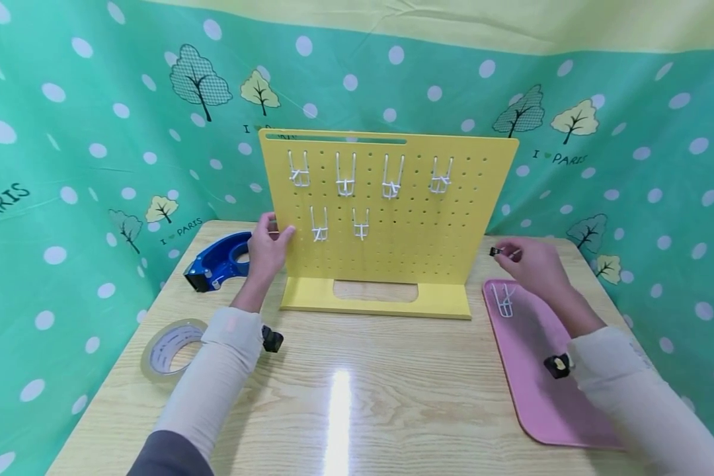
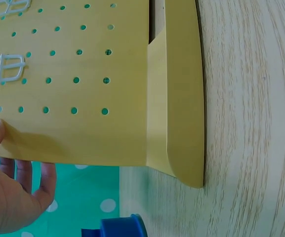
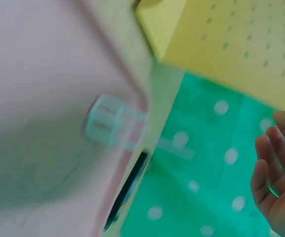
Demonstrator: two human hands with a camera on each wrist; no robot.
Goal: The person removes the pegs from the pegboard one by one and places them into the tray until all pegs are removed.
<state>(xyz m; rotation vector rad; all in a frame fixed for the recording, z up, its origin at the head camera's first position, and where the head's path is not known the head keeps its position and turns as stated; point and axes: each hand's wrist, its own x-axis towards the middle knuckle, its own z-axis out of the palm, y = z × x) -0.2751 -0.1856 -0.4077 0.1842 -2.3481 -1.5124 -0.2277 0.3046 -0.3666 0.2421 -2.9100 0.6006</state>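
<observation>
A yellow pegboard [image 1: 393, 244] stands upright on its base, with several white wire hooks [image 1: 346, 182] hung in two rows. My left hand [image 1: 268, 248] grips its left edge; in the left wrist view the thumb lies on the front face and the fingers go behind. At the right, my right hand [image 1: 535, 264] is over the far end of a pink tray [image 1: 547, 423], fingers loosely bent. In the right wrist view its fingers [image 3: 275, 148] are spread apart with nothing seen between them. White wire hooks [image 1: 502, 301] lie at the tray's far left corner.
A thin black object [image 3: 127, 190] lies just past the tray's far edge. Left of the pegboard are a blue tape dispenser [image 1: 214, 264] and a roll of clear tape [image 1: 155, 354]. A green patterned cloth [image 1: 345, 82] hangs behind the wooden table [image 1: 404, 383].
</observation>
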